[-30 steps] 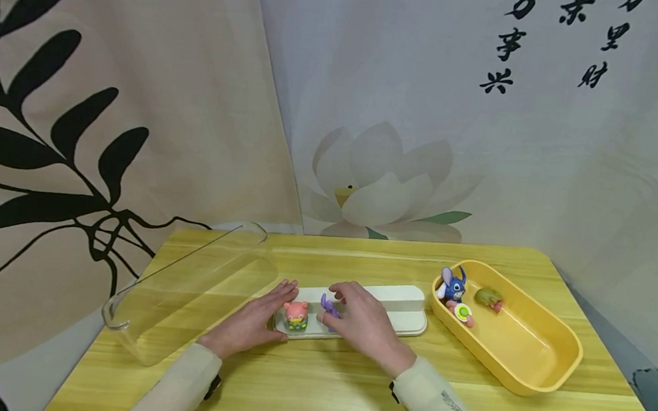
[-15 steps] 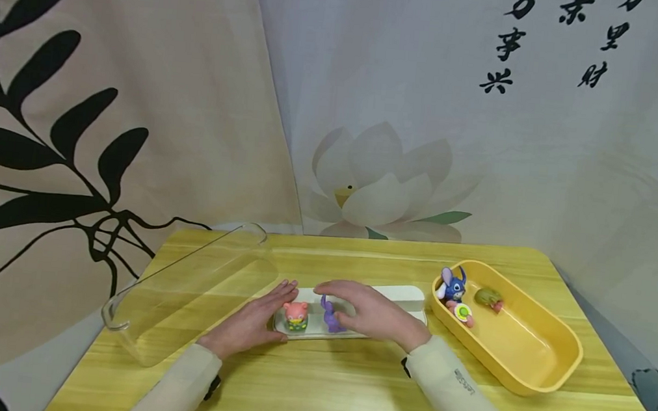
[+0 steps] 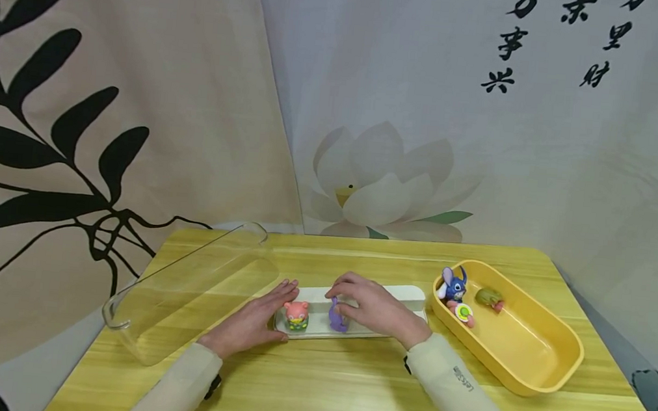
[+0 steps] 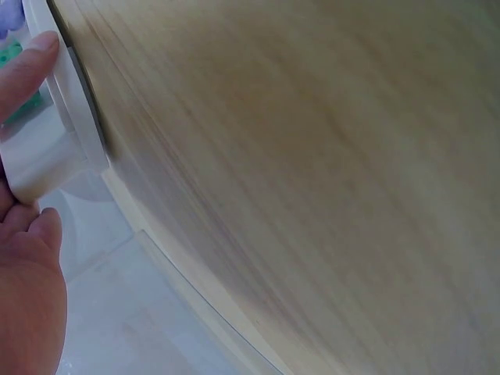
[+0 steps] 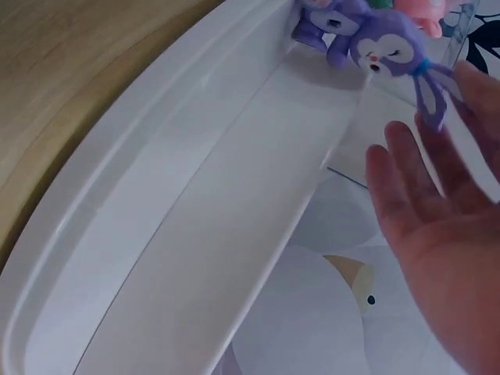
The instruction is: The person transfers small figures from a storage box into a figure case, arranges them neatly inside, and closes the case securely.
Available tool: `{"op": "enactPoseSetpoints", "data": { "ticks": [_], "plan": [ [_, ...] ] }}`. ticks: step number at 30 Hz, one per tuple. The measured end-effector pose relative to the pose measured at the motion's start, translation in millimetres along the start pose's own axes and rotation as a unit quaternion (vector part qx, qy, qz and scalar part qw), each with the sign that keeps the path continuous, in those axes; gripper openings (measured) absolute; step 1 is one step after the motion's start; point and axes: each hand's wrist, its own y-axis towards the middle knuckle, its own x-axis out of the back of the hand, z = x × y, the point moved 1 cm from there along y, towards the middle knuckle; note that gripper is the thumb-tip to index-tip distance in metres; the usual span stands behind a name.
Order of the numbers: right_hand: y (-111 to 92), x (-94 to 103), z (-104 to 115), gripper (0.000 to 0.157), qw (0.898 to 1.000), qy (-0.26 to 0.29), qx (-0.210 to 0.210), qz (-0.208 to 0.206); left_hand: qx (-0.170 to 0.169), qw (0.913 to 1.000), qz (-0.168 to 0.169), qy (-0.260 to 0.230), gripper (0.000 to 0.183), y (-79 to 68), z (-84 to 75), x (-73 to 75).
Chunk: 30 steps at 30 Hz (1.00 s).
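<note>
A long white stepped display base (image 3: 406,297) lies across the middle of the table. My left hand (image 3: 248,326) holds its left end, thumb at the front rim and fingers round the back; the left wrist view shows the thumb (image 4: 33,66) over the edge. A pink pig-like figurine (image 3: 296,315) stands on the base beside that hand. To its right is a purple rabbit figurine (image 3: 337,317), standing on the lower step. My right hand (image 3: 375,307) pinches the rabbit's long ears (image 5: 430,98) between thumb and index finger, the other fingers extended.
A yellow tray (image 3: 534,341) on the right bears a blue big-eared figurine (image 3: 453,285), a figure with a green-and-yellow disc (image 3: 463,313) and a green figurine (image 3: 488,298). A clear cover (image 3: 191,298) lies at the left. A printed curtain (image 3: 396,107) hangs behind.
My right hand spread round the rabbit, then closed its fingertips on the ears. The rabbit has shifted slightly right along the base. My left hand has stayed in place.
</note>
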Motion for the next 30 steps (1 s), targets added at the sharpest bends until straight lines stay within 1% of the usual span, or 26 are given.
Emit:
{"op": "enactPoseSetpoints", "data": {
  "ticks": [4, 8, 12, 15, 19, 24, 30],
  "plan": [
    [-3, -1.6, -2, 0.023, 0.999, -0.009, -0.027, -0.034, 0.002, 1.0, -0.001, -0.002, 0.096, -0.2, -0.1, -0.3],
    [-4, -3.5, -5, 0.021, 0.997, -0.015, -0.042, -0.061, 0.002, 1.0, -0.003, 0.001, 0.096, -0.1, -0.2, -0.8],
    [-5, -4.8, -7, 0.022, 0.997, -0.005, -0.051, -0.065, 0.003, 1.0, -0.004, 0.004, 0.096, -0.3, -0.3, -1.0],
    [-5, -6.8, -10, 0.023, 0.996, 0.011, -0.068, -0.061, 0.001, 1.0, -0.005, 0.004, 0.096, -0.2, -0.4, -1.1],
    [-4, -10.3, -12, 0.018, 0.992, 0.038, -0.092, -0.073, -0.002, 1.0, -0.005, 0.001, 0.096, 0.3, -0.3, -1.3],
    [-3, -14.4, -12, 0.01, 0.989, 0.055, -0.089, -0.108, -0.002, 1.0, -0.006, -0.002, 0.096, 0.6, -0.4, -1.1],
    [2, -21.8, -8, 0.008, 0.984, 0.073, -0.095, -0.131, -0.004, 1.0, -0.004, -0.003, 0.095, 0.4, -0.2, -0.7]
  ]
}}
